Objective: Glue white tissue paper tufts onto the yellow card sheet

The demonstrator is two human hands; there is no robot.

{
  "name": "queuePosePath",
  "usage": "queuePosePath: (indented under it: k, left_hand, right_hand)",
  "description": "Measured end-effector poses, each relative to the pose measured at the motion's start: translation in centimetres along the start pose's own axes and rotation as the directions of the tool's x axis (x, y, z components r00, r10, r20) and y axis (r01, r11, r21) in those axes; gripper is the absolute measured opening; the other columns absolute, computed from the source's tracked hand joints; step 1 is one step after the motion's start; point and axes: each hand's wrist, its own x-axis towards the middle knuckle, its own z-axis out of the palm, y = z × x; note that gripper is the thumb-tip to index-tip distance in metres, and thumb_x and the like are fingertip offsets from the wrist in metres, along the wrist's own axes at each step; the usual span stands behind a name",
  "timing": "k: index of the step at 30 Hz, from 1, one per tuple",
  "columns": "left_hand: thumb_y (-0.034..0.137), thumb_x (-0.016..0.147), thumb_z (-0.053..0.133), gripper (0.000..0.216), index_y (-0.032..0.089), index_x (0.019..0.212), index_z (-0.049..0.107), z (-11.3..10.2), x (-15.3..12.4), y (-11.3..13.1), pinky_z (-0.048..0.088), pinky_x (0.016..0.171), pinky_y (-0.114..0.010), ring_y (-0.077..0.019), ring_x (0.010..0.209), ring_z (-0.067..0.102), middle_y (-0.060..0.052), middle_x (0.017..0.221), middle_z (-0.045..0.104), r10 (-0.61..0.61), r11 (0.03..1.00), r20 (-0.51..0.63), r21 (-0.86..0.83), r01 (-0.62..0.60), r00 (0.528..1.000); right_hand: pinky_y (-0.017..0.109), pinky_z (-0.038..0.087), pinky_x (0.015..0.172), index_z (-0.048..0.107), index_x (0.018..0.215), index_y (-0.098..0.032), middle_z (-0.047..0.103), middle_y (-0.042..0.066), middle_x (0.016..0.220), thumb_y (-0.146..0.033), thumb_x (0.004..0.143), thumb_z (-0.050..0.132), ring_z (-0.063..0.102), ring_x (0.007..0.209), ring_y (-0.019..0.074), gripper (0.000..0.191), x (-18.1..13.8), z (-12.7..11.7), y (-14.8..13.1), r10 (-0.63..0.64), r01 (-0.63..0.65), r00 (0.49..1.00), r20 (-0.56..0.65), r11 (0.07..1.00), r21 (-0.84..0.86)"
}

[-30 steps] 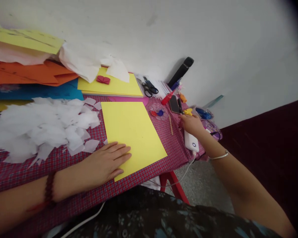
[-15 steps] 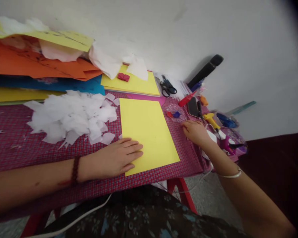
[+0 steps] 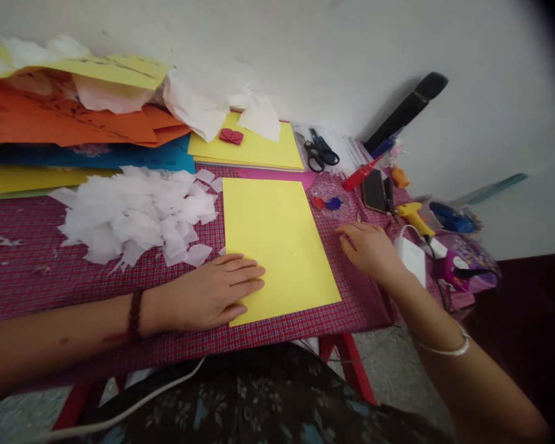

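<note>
Pale wall (image 3: 296, 55) behind; below it, a table (image 3: 23, 216) under red checked cloth. Coloured papers (image 3: 28, 117) piled back left, a heap (image 3: 139, 213) of torn white scraps in front of them. Yellow sheet (image 3: 282, 234) flat on the cloth, right of the heap, near edge close to the table's front.

Left hand (image 3: 215, 293) flat, fingers extended over the sheet's left side by the near corner. Right hand (image 3: 370, 250) off the sheet, just beside its right edge, fingers bent; cannot tell whether anything is under them.

Dish (image 3: 349, 200) beyond that hand, glue gun (image 3: 411, 213) to its right, scissors (image 3: 324, 155) farther back, small red fold (image 3: 231, 136) atop a yellow stack.

Risks, as judged: sheet pressed at one side only, so a bump at the right could swivel it. Scraps look light; a draught or forearm sweep might scatter them. Dish might tip if knuckles catch it.
</note>
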Motion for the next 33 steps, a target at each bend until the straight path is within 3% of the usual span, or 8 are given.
queuePosePath:
  k: [5,11,16,20,23,27,30,33]
  left_hand:
    - [0.046,0.095,0.053,0.053,0.020,0.141,0.050,-0.3,-0.4,1.9,0.021,0.121,-0.044,-0.0263,0.140,0.042,-0.009,0.149,0.049,0.036,0.999,0.032,-0.009,-0.036,0.999]
    - [0.051,0.090,0.060,0.067,0.018,0.146,0.043,0.7,-0.9,4.8,0.019,0.121,-0.045,-0.0295,0.143,0.036,-0.011,0.153,0.044,-0.028,0.999,0.020,-0.023,0.028,0.999]
    - [0.048,0.089,0.061,0.064,0.020,0.144,0.045,1.4,-1.2,5.0,0.018,0.122,-0.048,-0.0300,0.142,0.038,-0.010,0.153,0.044,-0.066,0.990,-0.016,-0.127,0.063,0.998]
    - [0.046,0.088,0.063,0.064,0.020,0.144,0.046,1.3,-1.1,5.0,0.018,0.122,-0.052,-0.0320,0.143,0.037,-0.011,0.153,0.044,-0.092,0.971,0.009,-0.221,0.092,0.996]
    - [0.052,0.086,0.064,0.063,0.020,0.139,0.052,-0.4,-1.0,4.3,0.023,0.121,-0.051,-0.0320,0.142,0.039,-0.011,0.151,0.046,-0.113,0.912,0.034,-0.393,0.117,0.993]
    - [0.045,0.093,0.058,0.049,0.019,0.134,0.056,-5.6,-1.5,2.2,0.044,0.107,-0.031,-0.0191,0.125,0.058,-0.010,0.137,0.061,-0.220,0.758,0.021,-0.626,0.184,0.975]
    - [0.037,0.095,0.057,0.036,0.020,0.126,0.060,-9.4,-2.7,0.9,0.048,0.100,-0.032,-0.0179,0.114,0.062,-0.009,0.124,0.067,-0.391,0.784,-0.075,-0.549,0.290,0.917]
    - [0.032,0.096,0.054,0.030,0.019,0.123,0.061,-10.3,-3.6,0.8,0.050,0.094,-0.032,-0.0178,0.106,0.064,-0.008,0.117,0.069,-0.461,0.797,-0.123,-0.492,0.349,0.879]
  right_hand:
    - [0.037,0.051,0.088,0.065,0.113,-0.017,0.072,0.010,0.109,-0.022,0.095,0.043,0.068,0.099,0.0253,0.028,-0.6,-0.6,-2.2,-0.045,0.041,0.999,0.022,0.987,0.156]
    - [0.036,0.052,0.090,0.063,0.113,-0.017,0.068,0.011,0.116,-0.021,0.095,0.045,0.066,0.103,0.0247,0.026,-1.2,-0.4,-3.6,-0.188,0.174,0.977,0.099,0.975,0.136]
    - [0.035,0.053,0.080,0.066,0.108,-0.019,0.070,0.011,0.111,-0.021,0.095,0.045,0.070,0.094,0.0238,0.024,-0.2,-1.7,-4.0,-0.221,0.209,0.951,0.217,0.975,0.079]
    - [0.035,0.051,0.079,0.064,0.117,-0.019,0.073,0.012,0.108,-0.022,0.095,0.046,0.071,0.094,0.0248,0.029,2.0,-3.1,-5.6,-0.216,0.194,0.939,0.269,0.975,0.109]
    - [0.033,0.050,0.082,0.062,0.122,-0.017,0.073,0.012,0.111,-0.024,0.096,0.044,0.071,0.099,0.0246,0.032,4.1,-3.4,-7.1,-0.235,0.197,0.943,0.237,0.965,0.176]
    - [0.029,0.046,0.067,0.065,0.101,-0.019,0.075,0.008,0.092,-0.024,0.095,0.043,0.072,0.082,0.0222,0.023,6.3,-2.2,-8.2,-0.238,0.177,0.945,0.224,0.949,0.261]
    - [0.028,0.040,0.057,0.058,0.079,-0.022,0.069,0.003,0.070,-0.032,0.096,0.041,0.067,0.064,0.0194,0.026,6.8,-0.2,-8.0,-0.182,0.124,0.977,0.112,0.909,0.398]
    - [0.027,0.035,0.051,0.049,0.068,-0.024,0.056,-0.001,0.055,-0.042,0.097,0.040,0.057,0.052,0.0168,0.035,6.3,1.8,-7.4,-0.074,0.073,0.997,-0.021,0.826,0.558]
